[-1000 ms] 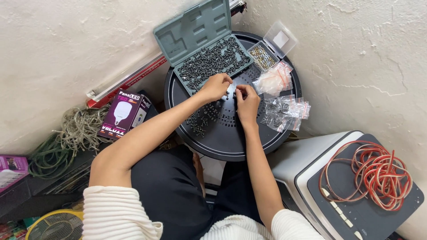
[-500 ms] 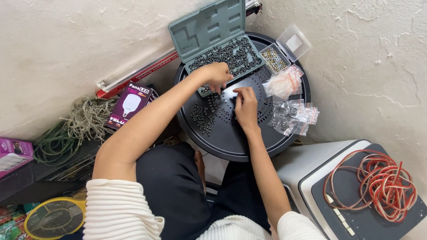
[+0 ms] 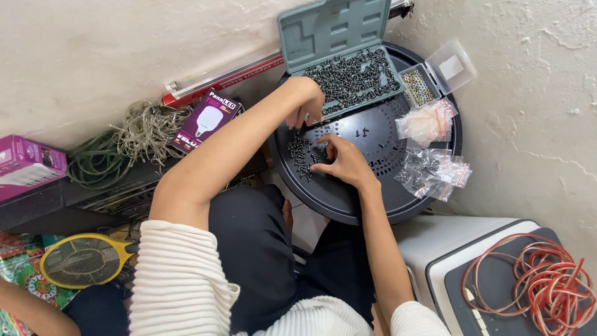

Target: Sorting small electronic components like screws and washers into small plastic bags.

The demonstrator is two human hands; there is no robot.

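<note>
both hands (image 3: 308, 112) (image 3: 341, 160) curl, fingertips over screws (image 3: 300, 154)

The person wears a cream ribbed top with sleeves pushed above the elbows and black trousers; 2 bare forearms, no rings or watch visible.

Just one head cam, so no overlap. It looked steeply down, fairly close, at the round black tray (image 3: 348, 205) by the wall.

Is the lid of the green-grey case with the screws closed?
No, the lid of the green-grey case stands open against the wall, and the dark screws inside it lie uncovered.
</note>
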